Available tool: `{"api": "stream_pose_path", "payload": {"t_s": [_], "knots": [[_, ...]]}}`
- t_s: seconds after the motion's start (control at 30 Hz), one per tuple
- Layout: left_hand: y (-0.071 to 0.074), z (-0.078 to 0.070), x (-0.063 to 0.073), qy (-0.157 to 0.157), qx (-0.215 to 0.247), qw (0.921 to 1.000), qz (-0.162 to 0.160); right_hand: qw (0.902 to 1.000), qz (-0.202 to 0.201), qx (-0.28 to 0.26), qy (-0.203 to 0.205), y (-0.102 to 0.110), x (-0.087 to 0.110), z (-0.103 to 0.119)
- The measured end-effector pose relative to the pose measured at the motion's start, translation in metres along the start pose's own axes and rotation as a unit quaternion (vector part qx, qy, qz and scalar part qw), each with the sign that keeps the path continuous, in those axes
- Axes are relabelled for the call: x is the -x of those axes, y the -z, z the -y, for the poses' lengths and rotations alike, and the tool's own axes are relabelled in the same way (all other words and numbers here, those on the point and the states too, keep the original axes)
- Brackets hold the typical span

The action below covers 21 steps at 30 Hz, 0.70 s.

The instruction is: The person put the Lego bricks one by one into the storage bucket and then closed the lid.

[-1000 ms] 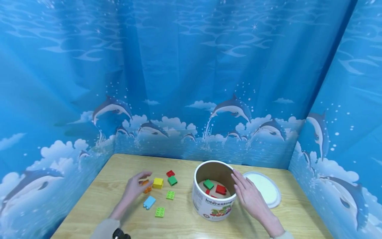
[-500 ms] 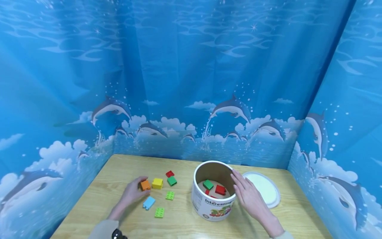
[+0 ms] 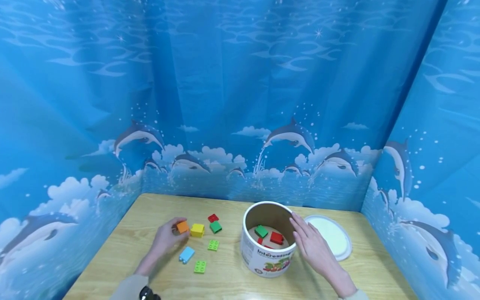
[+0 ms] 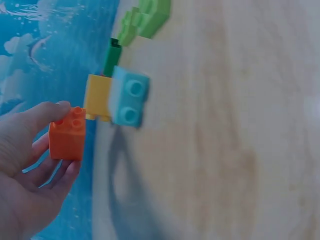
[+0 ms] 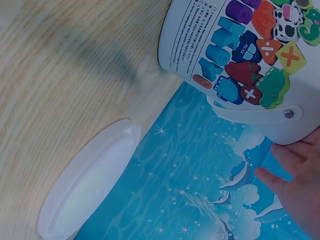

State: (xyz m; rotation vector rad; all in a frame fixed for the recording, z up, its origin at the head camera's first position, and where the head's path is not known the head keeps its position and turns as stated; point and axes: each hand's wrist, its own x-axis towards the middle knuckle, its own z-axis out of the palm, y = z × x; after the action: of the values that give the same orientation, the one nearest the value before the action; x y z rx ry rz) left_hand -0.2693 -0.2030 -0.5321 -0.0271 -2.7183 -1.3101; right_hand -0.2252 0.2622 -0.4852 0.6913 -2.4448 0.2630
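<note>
My left hand (image 3: 166, 237) pinches an orange toy brick (image 3: 182, 227) between thumb and fingers. In the left wrist view the orange brick (image 4: 67, 134) shows its studs, the thumb at one end and fingertips at the other. Close beside it lie a yellow brick (image 3: 197, 230) and a light blue brick (image 3: 186, 255). My right hand (image 3: 314, 246) rests with straight fingers against the rim of a white round bucket (image 3: 249, 254). Inside the bucket are a green brick (image 3: 261, 231) and a red brick (image 3: 276, 238), with more red pieces partly hidden by the front wall.
A dark green brick (image 3: 215, 227), a flat red brick (image 3: 213, 218) and two lime green bricks, one nearer (image 3: 200, 266), lie between left hand and bucket. The white lid (image 3: 331, 235) lies right of the bucket. A dolphin-print curtain (image 3: 225, 104) borders the wooden table (image 3: 221, 287).
My left hand has closed its fingers on the orange brick and lifted it slightly, tilting it. My right hand has stayed at the bucket rim.
</note>
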Motion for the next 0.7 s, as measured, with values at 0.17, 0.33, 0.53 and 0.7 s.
{"api": "stream_pose_path", "payload": {"t_s": [0.17,0.33,0.53,0.7], "knots": [[0.007,-0.015,-0.001,-0.012,0.019,0.9997,0.006,1.0000,0.001,-0.001,-0.003,0.000,0.000,0.001],[0.013,-0.033,-0.001,-0.027,0.020,0.9994,0.008,1.0000,0.001,-0.001,-0.004,0.000,0.000,0.000],[0.015,-0.051,0.001,-0.035,0.021,0.9990,0.017,1.0000,-0.001,0.001,-0.001,0.000,0.001,0.000],[0.015,-0.065,0.003,-0.045,0.028,0.9983,0.024,1.0000,0.000,-0.001,-0.001,0.000,0.000,0.000]]}}
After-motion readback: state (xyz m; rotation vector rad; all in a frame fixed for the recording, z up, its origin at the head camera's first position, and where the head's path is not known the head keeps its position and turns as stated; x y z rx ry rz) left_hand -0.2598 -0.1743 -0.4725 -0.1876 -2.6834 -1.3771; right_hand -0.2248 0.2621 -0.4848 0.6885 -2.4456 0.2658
